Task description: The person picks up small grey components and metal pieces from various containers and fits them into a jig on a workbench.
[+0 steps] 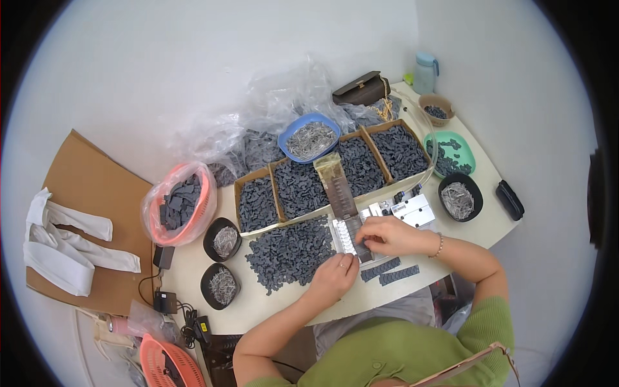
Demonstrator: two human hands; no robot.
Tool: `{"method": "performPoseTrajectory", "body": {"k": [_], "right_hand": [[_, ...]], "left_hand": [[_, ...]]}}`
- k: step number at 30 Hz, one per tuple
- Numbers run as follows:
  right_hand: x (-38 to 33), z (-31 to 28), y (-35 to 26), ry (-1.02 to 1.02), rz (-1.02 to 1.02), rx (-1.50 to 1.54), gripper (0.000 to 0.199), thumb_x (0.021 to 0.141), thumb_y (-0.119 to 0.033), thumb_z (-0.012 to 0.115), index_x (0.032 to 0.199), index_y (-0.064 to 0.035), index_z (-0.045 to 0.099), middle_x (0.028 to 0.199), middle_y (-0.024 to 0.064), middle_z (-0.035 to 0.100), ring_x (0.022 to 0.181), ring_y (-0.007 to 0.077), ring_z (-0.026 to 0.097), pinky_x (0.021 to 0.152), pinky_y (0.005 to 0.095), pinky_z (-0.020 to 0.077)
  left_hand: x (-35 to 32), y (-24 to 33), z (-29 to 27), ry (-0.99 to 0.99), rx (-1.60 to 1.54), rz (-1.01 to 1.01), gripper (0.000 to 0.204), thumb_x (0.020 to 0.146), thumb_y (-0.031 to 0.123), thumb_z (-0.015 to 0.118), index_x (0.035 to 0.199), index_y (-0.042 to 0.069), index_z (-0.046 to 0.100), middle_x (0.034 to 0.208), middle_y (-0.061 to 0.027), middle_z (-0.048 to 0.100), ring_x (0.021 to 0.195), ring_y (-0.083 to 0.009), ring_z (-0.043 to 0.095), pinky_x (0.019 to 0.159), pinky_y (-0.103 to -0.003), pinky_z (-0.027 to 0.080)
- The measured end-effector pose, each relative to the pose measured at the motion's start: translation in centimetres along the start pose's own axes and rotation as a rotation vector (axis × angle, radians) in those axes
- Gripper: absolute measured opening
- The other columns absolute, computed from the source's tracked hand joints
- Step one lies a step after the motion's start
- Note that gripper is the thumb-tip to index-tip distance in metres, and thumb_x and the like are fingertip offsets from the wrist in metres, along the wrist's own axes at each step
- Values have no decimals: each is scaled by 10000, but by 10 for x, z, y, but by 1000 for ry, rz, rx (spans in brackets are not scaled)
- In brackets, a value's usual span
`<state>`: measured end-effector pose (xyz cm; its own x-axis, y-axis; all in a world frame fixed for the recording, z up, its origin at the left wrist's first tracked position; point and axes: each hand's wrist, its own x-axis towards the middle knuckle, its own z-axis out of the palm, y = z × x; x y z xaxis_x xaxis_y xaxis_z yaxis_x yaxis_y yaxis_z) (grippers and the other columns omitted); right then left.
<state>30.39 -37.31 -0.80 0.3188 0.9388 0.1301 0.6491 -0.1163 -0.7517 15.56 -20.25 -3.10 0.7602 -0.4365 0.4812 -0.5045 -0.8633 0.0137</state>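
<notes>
A metal fixture [343, 236] with a white toothed strip and a dark grooved bed lies on the table between my hands. My left hand [335, 277], a ring on one finger, is closed at the fixture's near end; whatever it pinches is hidden. My right hand [390, 235] reaches over the bed from the right, fingertips pressed together on the dark pieces; what they hold is too small to make out. Two assembled dark grey strips [398, 275] lie just right of the near end. Loose dark grey plastic pieces [290, 255] are heaped left of the fixture.
A divided cardboard box [280, 198] of grey pieces stands behind, a blue bowl [282, 143] of metal pins on it. Dark pin bowls [213, 240] stand left and right. A green bowl [469, 153] sits far right, a pink basket [211, 209] left. An air tube [433, 151] arches behind.
</notes>
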Motion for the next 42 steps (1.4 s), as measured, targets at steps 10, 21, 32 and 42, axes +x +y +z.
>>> {"method": "performPoseTrajectory", "body": {"k": [10,21,32,42], "right_hand": [[6,26,12,227,-272,-454,127,746,-118,687,832,-62,611,788,73,535,753,261,577,648,357,494],[-12,41,-13,176,-475,-768,239,715,-134,573,901,8,622,844,44,538,782,174,537,668,284,442],[19,-14,24,255,-200,-658,201,736,-88,588,913,-76,682,833,85,642,813,275,611,715,384,503],[80,-50,52,236,-14,-739,149,723,-39,618,840,-94,692,809,87,673,865,279,625,769,396,491]], "left_hand": [[2,17,2,-133,63,-134,317,681,54,588,975,-59,616,957,-146,594,839,-247,597,685,-298,524],[0,-59,-26,20,-164,-320,229,742,-21,611,966,3,656,937,-133,634,902,-302,601,751,-386,512],[48,-151,-19,-100,-194,-465,168,752,-10,658,900,45,716,831,-147,625,861,-332,603,763,-410,480],[35,-100,-20,-21,-855,-803,107,856,0,625,948,15,677,780,-58,615,723,-106,579,659,-225,462]]}}
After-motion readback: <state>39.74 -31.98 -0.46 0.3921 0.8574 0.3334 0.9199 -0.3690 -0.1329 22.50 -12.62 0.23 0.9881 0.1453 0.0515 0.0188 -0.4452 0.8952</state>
